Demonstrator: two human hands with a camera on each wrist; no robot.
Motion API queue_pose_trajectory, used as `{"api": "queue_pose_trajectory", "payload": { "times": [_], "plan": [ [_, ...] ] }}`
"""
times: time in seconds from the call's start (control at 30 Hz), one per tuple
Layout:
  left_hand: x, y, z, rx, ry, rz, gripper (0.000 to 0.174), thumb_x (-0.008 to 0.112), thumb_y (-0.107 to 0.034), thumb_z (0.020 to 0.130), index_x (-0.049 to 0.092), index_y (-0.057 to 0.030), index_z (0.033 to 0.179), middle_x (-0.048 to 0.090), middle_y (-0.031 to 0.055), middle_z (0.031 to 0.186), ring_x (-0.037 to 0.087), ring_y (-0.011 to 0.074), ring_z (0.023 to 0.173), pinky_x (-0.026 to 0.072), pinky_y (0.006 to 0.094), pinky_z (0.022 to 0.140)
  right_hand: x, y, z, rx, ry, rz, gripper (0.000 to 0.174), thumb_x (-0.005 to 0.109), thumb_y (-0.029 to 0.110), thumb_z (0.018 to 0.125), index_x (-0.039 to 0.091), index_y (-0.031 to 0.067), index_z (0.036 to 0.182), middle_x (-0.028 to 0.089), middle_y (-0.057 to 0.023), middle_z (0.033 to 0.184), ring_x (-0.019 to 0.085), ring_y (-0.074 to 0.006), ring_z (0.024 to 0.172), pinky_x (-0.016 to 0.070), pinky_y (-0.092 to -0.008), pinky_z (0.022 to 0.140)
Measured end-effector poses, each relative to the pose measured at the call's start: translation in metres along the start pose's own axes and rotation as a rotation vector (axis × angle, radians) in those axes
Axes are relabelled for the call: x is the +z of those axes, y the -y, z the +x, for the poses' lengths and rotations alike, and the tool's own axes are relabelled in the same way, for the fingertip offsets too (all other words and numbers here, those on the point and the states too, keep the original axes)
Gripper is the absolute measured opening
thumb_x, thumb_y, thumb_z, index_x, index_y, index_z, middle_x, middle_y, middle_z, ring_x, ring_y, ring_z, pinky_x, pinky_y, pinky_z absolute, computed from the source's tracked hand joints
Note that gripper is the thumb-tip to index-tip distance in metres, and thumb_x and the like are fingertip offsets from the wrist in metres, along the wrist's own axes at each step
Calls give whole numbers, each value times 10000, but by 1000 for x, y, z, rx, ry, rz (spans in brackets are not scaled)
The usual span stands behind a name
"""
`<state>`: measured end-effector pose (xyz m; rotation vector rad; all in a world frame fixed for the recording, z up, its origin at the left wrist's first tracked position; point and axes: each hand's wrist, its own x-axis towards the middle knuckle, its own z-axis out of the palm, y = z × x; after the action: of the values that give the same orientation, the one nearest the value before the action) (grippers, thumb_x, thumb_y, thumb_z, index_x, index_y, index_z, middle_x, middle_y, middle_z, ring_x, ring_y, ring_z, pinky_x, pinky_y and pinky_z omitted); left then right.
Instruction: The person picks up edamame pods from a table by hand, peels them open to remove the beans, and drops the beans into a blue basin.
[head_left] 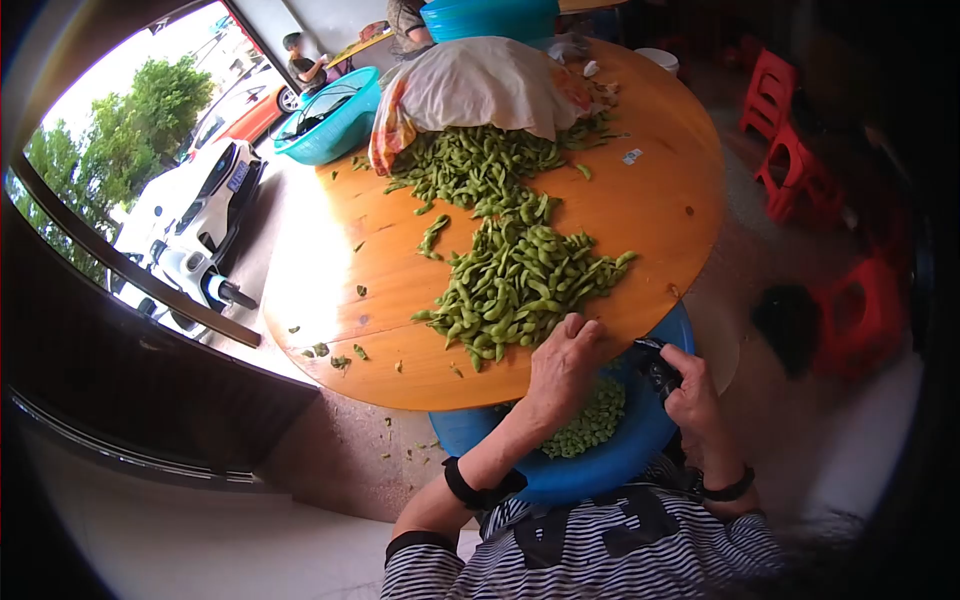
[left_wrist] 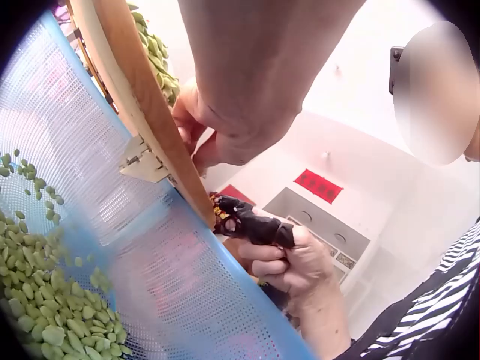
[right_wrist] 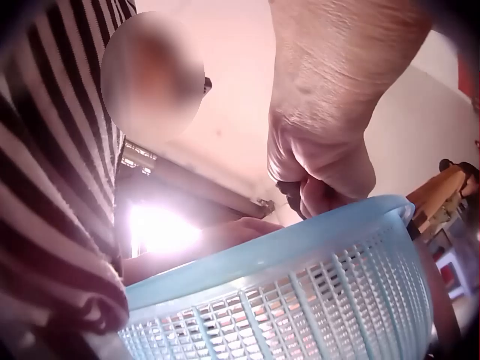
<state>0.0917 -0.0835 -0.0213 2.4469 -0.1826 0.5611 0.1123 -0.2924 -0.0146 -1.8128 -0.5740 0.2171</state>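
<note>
Green soybean pods (head_left: 515, 280) lie heaped on a round wooden table (head_left: 660, 220). At the heap's near edge, by the rim of the table, is my left hand (head_left: 568, 368) with its fingers bent; whether a pod is between them I cannot tell. My right hand (head_left: 695, 395) grips a black-handled hand tool (left_wrist: 255, 227) over the right side of a blue mesh basket (head_left: 545, 485). That tool has dark loops and small yellow marks at its far end. Shelled green beans (left_wrist: 56, 307) cover the bottom of the basket, which stands below the table's edge, close to my body.
A pale cloth (head_left: 480, 90) covers the pods farther back. Beside it stands a teal basin (head_left: 335, 120). Red plastic stools (head_left: 860, 315) are on the floor to the right. Other people (head_left: 305, 68) are in the background, and a white car (head_left: 190, 200) is outside.
</note>
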Motion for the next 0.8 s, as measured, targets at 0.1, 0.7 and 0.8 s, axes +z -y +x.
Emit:
{"api": "queue_pose_trajectory", "payload": {
  "times": [0.1, 0.7, 0.8],
  "plan": [
    [-12, -16, -8, -77, 47, -430, 140, 700, -42, 789, 643, -43, 918, 625, 74, 825, 622, 229, 707, 507, 327, 626, 9, 20, -3, 105, 24, 220, 362, 391, 8, 616, 567, -73, 922, 473, -46, 742, 414, -104, 656, 370, -222, 585],
    [-8, -29, -45, -130, -146, -475, 93, 654, 62, 822, 615, -11, 862, 614, 36, 750, 629, 105, 664, 502, 236, 606, 17, 23, -10, 375, 189, 694, 439, 296, -31, 743, 598, -57, 1060, 526, -3, 701, 440, -33, 529, 363, -181, 457],
    [-6, -26, -49, -196, -80, -622, 96, 654, 71, 826, 613, -9, 861, 620, 30, 764, 618, 89, 681, 499, 228, 605, 15, 18, -8, 339, 260, 589, 464, 312, -10, 730, 614, -39, 1081, 543, -15, 723, 438, -34, 533, 358, -181, 461]
  ]
}}
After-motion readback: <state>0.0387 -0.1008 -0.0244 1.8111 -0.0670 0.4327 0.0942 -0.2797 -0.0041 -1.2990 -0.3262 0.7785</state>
